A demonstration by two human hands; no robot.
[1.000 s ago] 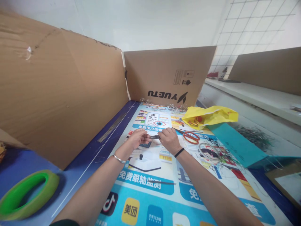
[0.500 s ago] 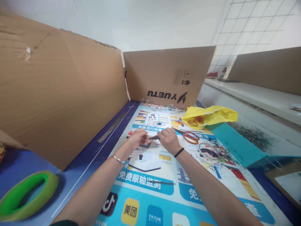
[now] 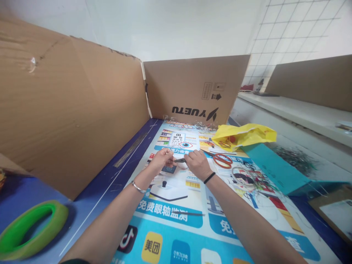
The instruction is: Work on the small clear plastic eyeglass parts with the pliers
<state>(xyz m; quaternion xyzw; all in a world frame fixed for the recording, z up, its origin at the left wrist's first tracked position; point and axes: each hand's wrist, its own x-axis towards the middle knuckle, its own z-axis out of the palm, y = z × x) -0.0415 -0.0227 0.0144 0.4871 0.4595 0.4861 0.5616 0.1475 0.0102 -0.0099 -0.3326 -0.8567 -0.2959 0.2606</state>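
Blue desk (image 3: 85, 205), overlaid by a printed sheet (image 3: 159, 224), with a cardboard panel (image 3: 189, 84) beyond the fingers. Your left hand (image 3: 159, 161) has its fingers pinched together, apparently on a small thin piece (image 3: 168, 160); your right hand (image 3: 198, 163) has its fingers wrapped closed around a dark plier-like tool (image 3: 180, 160), its tip pointing toward that piece. Judged from this arrangement, work on the piece is under way and unfinished. Well beyond the fingers, a tangle of thin strands (image 3: 203, 127) may be finished or leftover material, so you cannot count what is done or left. Orange-handled scissors (image 3: 222, 161) lie right of the fingers. Your right hand conceals the tool's handles; whether the tip touches the piece is too small to tell.
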